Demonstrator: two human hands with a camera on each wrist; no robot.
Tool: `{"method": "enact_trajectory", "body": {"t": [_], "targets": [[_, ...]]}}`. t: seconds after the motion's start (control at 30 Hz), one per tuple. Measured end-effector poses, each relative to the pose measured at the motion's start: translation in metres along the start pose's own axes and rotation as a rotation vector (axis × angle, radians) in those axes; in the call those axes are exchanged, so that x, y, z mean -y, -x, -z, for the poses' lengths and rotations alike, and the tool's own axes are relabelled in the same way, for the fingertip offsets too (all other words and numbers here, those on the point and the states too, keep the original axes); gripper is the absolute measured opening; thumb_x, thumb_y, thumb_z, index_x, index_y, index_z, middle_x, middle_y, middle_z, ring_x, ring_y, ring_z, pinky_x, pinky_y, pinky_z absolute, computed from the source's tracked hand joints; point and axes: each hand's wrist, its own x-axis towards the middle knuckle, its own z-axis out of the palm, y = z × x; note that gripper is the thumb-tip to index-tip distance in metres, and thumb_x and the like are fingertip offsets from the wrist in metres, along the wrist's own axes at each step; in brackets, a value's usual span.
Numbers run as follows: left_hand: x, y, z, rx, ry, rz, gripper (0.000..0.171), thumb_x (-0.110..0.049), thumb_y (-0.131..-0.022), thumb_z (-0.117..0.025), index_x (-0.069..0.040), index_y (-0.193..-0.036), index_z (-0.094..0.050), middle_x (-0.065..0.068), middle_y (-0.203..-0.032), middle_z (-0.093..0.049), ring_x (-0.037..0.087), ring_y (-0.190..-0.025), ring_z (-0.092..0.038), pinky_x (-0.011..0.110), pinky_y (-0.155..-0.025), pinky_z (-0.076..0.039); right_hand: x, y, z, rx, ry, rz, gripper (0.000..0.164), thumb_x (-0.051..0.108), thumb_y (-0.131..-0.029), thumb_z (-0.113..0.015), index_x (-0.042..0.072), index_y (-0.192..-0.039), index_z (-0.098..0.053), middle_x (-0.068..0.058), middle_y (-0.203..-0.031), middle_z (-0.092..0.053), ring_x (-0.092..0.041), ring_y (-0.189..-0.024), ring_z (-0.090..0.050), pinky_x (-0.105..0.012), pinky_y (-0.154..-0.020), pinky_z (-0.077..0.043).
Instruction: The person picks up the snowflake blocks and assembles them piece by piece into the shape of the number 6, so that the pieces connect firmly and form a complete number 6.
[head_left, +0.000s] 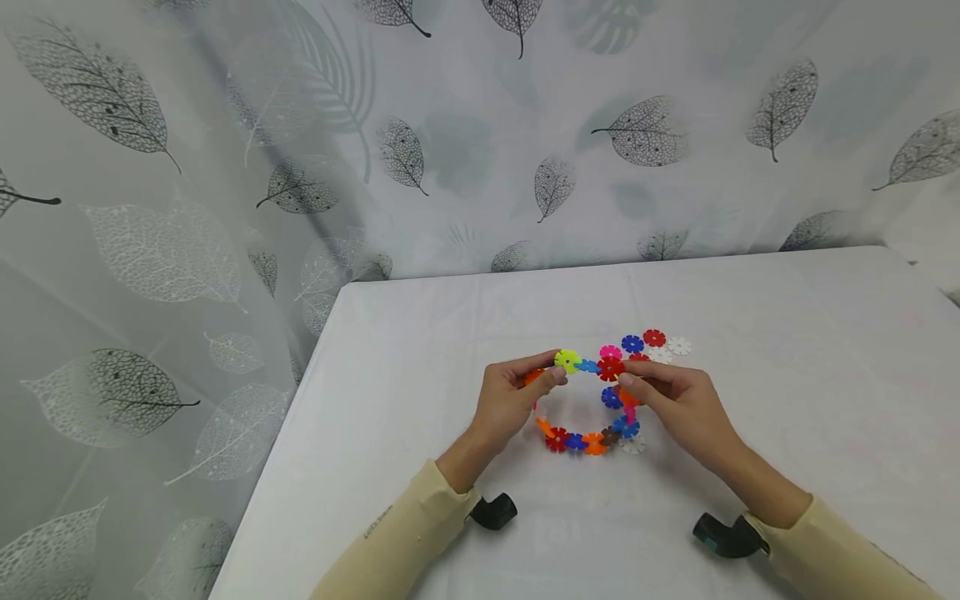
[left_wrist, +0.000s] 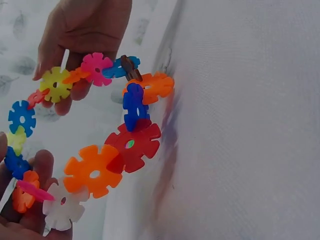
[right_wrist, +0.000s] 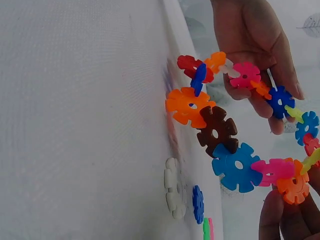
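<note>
Both hands hold a closed ring of interlocking plastic snowflake discs (head_left: 557,439) over the white table, its colours mixed red, orange, blue, yellow, pink, white and brown. My left hand (head_left: 504,404) grips the ring's upper left, thumb and fingers close to a yellow disc (head_left: 567,361). On the opposite side, my right hand (head_left: 686,408) pinches the chain beside a red disc (head_left: 610,368). A light blue disc (head_left: 587,366) links the yellow and red ones. In the right wrist view, right fingertips press against an orange disc (right_wrist: 293,189). The lower part of the ring hangs toward the tabletop.
Loose discs lie behind the right hand, among them a red one (head_left: 654,337), a blue one (head_left: 632,343) and a white one (head_left: 679,346). Another white disc (head_left: 632,446) lies by the ring's lower right. A leaf-patterned curtain (head_left: 465,167) hangs behind the table (head_left: 420,333).
</note>
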Motion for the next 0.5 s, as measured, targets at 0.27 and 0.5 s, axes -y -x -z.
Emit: {"method": "enact_trajectory", "body": {"t": [0.27, 0.5], "targets": [[0.0028, 0.0028, -0.0013, -0.013, -0.005, -0.102, 0.036, -0.017, -0.095, -0.074, -0.013, -0.13, -0.071, 0.0, -0.118, -0.073, 0.017, -0.092, -0.066, 0.022, -0.073, -0.054, -0.0069, 0.0005, -0.0022, -0.058, 0.019, 0.135, 0.039, 0.016, -0.096, -0.073, 0.003, -0.132, -0.067, -0.012, -0.12, -0.072, 0.002, -0.094, -0.069, -0.016, -0.078, -0.054], [0.0009, 0.0055, -0.0001, -0.034, -0.029, -0.095, 0.035, -0.021, -0.093, -0.077, -0.014, -0.127, -0.073, 0.007, -0.099, -0.076, 0.014, -0.062, -0.041, 0.021, -0.051, -0.033, -0.0091, 0.0014, -0.0029, -0.063, 0.053, 0.189, 0.036, 0.012, -0.094, -0.075, 0.005, -0.128, -0.07, -0.009, -0.118, -0.073, 0.002, -0.095, -0.068, -0.015, -0.08, -0.053]]}}
